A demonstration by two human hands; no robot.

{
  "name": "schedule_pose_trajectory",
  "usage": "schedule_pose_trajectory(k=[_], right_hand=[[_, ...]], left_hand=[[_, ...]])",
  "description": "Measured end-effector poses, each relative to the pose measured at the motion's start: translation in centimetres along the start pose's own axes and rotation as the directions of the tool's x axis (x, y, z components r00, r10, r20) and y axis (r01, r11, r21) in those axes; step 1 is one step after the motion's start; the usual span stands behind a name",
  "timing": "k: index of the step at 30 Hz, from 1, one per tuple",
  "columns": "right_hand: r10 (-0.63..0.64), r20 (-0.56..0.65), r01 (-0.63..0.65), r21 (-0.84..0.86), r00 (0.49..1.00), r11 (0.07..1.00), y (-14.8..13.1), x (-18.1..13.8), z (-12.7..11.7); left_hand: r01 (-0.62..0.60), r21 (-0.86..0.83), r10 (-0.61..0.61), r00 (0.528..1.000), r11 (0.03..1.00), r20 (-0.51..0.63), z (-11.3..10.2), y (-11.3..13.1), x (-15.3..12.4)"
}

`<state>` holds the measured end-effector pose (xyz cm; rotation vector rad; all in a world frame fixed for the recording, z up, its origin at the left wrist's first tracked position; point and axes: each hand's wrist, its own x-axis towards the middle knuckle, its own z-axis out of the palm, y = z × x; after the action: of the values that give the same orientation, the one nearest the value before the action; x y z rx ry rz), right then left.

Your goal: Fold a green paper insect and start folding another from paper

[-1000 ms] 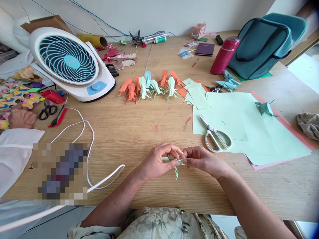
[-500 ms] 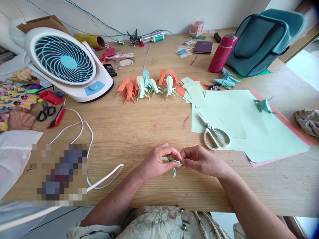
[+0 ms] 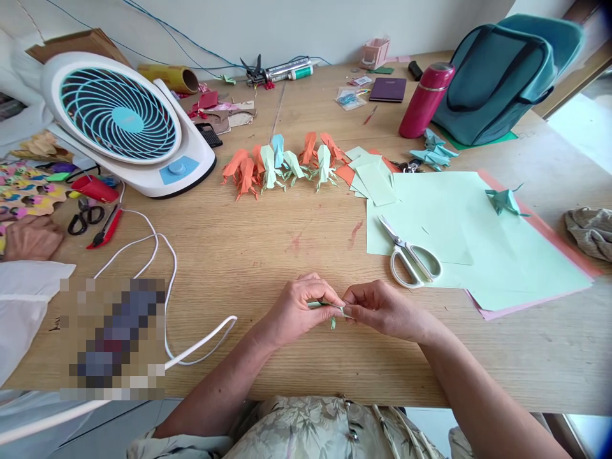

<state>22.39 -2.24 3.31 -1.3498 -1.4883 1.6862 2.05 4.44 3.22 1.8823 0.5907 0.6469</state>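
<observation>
My left hand (image 3: 300, 311) and my right hand (image 3: 382, 310) meet just above the wooden table (image 3: 268, 255) near its front edge. Both pinch a small folded piece of light green paper (image 3: 331, 308) between their fingertips; most of it is hidden by the fingers, and a thin strip hangs below. White-handled scissors (image 3: 410, 257) lie on light green sheets (image 3: 478, 242) a little beyond my right hand. A row of orange, green and blue folded paper figures (image 3: 282, 164) stands further back at mid-table.
A white and teal desk fan (image 3: 125, 124) stands at back left, its white cable (image 3: 157, 268) looping toward me. A red flask (image 3: 424, 99) and teal bag (image 3: 502, 76) sit back right. Another person's hand (image 3: 29, 237) rests at the left edge beside black scissors (image 3: 85, 217).
My hands have closed tighter on the green paper, and the strip hanging below them looks shorter. The other person's hand at the left edge has shifted slightly toward me.
</observation>
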Motion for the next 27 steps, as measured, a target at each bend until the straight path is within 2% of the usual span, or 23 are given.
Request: schedule_pose_trajectory(k=[5, 13, 23, 27], right_hand=[[-0.039, -0.03, 0.036, -0.1, 0.999, 0.994, 0.04, -0.11, -0.04], [-0.051, -0.075, 0.039, -0.16, 0.996, 0.986, 0.21, 0.11, 0.2], [-0.036, -0.06, 0.032, -0.054, 0.998, 0.998, 0.12, 0.14, -0.25], [-0.025, -0.081, 0.021, -0.054, 0.996, 0.998, 0.12, 0.26, -0.21]], left_hand=[[-0.027, 0.003, 0.027, 1.0, 1.0, -0.003, 0.18, -0.12, 0.14], [-0.024, -0.006, 0.024, 0.999, 1.0, 0.024, 0.36, -0.49, 0.18], [-0.035, 0.075, 0.037, 0.999, 0.997, -0.026, 0.35, -0.25, 0.26], [-0.081, 0.152, 0.082, 0.997, 0.985, -0.002, 0.25, -0.36, 0.23]])
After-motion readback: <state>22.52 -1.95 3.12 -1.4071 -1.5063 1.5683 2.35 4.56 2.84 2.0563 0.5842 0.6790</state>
